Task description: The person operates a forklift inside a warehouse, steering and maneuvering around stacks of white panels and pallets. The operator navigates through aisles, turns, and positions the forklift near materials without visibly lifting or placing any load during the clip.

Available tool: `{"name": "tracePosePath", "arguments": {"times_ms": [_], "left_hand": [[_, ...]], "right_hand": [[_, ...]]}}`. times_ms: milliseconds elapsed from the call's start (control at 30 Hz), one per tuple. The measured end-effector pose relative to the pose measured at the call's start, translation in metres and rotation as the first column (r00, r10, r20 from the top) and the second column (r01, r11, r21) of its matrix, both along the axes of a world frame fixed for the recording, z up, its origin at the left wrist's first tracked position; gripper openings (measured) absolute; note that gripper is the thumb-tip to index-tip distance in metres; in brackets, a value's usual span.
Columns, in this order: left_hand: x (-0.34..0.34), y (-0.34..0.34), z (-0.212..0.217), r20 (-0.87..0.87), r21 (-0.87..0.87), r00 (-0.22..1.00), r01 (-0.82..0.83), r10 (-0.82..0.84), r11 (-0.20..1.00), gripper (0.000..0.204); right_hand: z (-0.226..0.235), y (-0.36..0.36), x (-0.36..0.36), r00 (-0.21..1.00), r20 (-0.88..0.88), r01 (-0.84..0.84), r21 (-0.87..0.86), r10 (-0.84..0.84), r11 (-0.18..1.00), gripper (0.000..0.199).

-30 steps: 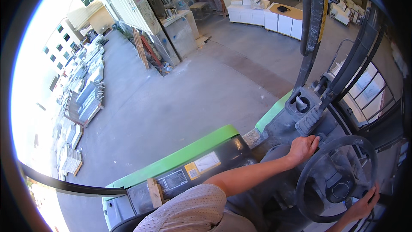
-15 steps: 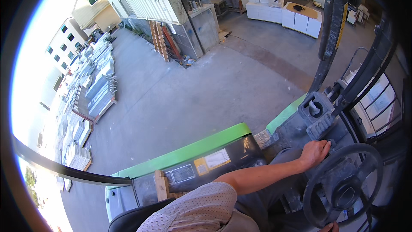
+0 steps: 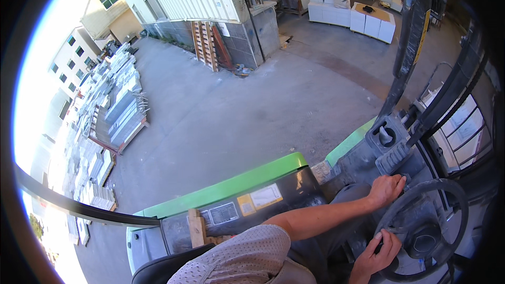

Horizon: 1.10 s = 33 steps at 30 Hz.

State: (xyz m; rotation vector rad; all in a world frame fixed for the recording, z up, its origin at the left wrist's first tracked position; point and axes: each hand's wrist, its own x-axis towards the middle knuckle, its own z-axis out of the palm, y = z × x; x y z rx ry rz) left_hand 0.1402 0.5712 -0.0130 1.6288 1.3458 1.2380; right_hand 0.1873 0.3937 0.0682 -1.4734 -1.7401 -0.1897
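I sit at a black steering wheel (image 3: 464, 215), with my left arm stretched across toward its far left side. My left hand (image 3: 387, 190) is closed beside the upper left of the rim; a dark end shows at its fingertips, but what it grips is mostly hidden. Lower down, my right hand (image 3: 376, 252) has its fingers bent around the left part of the rim, thumb and fingers close together. A grey dashboard with a recessed holder (image 3: 386, 135) lies beyond the left hand.
The vehicle's green-edged side cover (image 3: 226, 184) carries labels and a wood block (image 3: 197, 228). Dark mast posts (image 3: 405, 63) rise at right. Outside are stacked slabs (image 3: 123, 121) on the left, a building corner with a leaning wooden pallet (image 3: 204, 46), and white boxes (image 3: 330, 10) farther back.
My right hand has come up from the wheel's bottom to its left side. The left hand has barely moved. The surroundings have shifted slightly in view, the building corner toward the right.
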Motion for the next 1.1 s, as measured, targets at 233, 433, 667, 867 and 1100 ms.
{"name": "tracePosePath", "arguments": {"times_ms": [233,433,667,867,1100], "left_hand": [[-0.027,-0.037,-0.001,0.054,0.007,0.997,0.054,-0.054,0.999,0.040],[-0.048,-0.063,0.001,0.044,0.043,0.997,0.067,-0.069,0.997,0.040],[-0.074,-0.098,0.002,0.025,0.078,0.996,0.083,-0.085,0.994,0.040],[-0.094,-0.131,0.003,0.036,0.113,0.996,0.072,-0.077,0.991,0.040],[-0.122,-0.172,0.005,0.030,0.108,0.996,0.080,-0.083,0.991,0.040]], "right_hand": [[0.034,0.054,-0.013,0.994,0.104,-0.025,0.064,0.018,0.998,0.011],[0.073,0.071,0.035,0.988,0.060,0.140,0.065,-0.143,0.988,0.018],[0.082,0.019,0.095,0.897,-0.085,0.436,0.001,-0.435,0.900,0.035],[0.081,-0.045,0.100,0.766,-0.051,0.642,-0.002,-0.641,0.767,0.043],[0.075,-0.132,0.094,0.719,-0.103,0.692,0.025,-0.687,0.721,0.036]]}}
